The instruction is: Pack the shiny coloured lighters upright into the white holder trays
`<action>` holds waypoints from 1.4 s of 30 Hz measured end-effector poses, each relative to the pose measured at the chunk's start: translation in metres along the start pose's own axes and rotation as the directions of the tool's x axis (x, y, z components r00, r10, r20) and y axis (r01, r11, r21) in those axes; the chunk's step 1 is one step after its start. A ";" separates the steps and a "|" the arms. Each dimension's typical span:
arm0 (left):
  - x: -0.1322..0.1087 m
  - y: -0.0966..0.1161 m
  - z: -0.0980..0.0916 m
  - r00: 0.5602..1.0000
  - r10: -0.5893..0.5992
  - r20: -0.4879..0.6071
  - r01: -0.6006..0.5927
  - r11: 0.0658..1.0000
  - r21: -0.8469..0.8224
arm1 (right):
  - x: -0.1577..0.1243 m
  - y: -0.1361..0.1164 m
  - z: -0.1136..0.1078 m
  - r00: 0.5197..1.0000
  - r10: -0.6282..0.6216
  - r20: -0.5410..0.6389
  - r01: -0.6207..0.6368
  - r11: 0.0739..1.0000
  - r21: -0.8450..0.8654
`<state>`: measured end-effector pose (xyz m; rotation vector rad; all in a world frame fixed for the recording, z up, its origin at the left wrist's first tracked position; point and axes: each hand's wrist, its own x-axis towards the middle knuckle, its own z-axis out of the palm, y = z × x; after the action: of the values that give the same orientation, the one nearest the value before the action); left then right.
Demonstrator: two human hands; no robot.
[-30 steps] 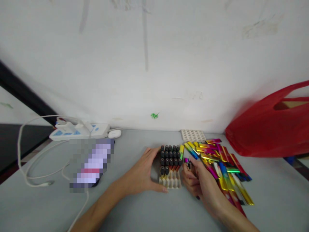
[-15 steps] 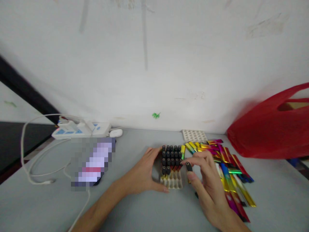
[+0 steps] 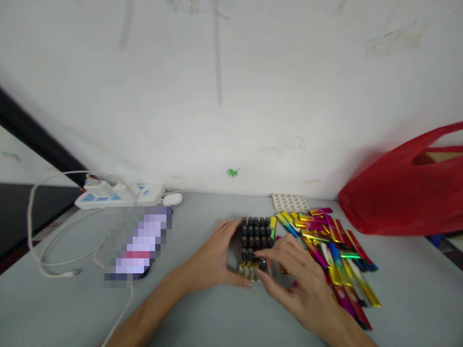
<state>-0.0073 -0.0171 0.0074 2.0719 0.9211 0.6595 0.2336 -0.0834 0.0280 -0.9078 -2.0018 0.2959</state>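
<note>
A pale moulded tray [image 3: 248,274] stands on the table, with rows of slim metallic sticks upright in its holes, their black caps [image 3: 256,230] facing up. Round the tray's left side curves my left hand [image 3: 213,258], thumb along the front edge and fingers at the back corner. Between the thumb and fingers of my right hand [image 3: 298,279] is one black-capped stick [image 3: 263,263], held over the front row, right of two standing sticks. Whether its lower end sits in a hole is hidden. The front left holes show bare.
A loose pile of shiny coloured sticks [image 3: 336,260] lies to the right. Behind it are another pale holed tray [image 3: 290,202] and a red bag [image 3: 401,193]. On the left lie a phone [image 3: 142,243], a power strip [image 3: 123,195] and white cables [image 3: 54,274].
My right hand has moved left with the black-capped stick, from beside the tray to over its front row. My left hand keeps its place at the tray.
</note>
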 end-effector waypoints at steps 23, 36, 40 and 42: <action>0.001 0.002 -0.001 1.000 0.003 0.021 -0.003 1.000 0.020 | -0.002 0.008 -0.003 0.999 -0.010 0.033 0.012 0.998 -0.066; 0.001 0.001 -0.001 1.000 0.007 -0.001 -0.007 1.000 0.017 | -0.003 0.013 -0.009 0.972 0.190 -0.139 -0.212 0.965 -0.158; 0.002 0.002 -0.002 1.000 0.000 0.003 0.000 1.000 0.018 | -0.002 0.036 -0.019 0.887 0.366 -0.282 -0.449 0.828 -0.335; 0.001 0.002 -0.002 1.000 0.000 0.003 0.000 1.000 0.013 | -0.003 0.048 -0.023 0.891 0.389 -0.235 -0.455 0.763 -0.460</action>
<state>-0.0069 -0.0160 0.0102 2.0843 0.9263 0.6519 0.2767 -0.0546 0.0141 -1.6844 -1.7588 -0.0553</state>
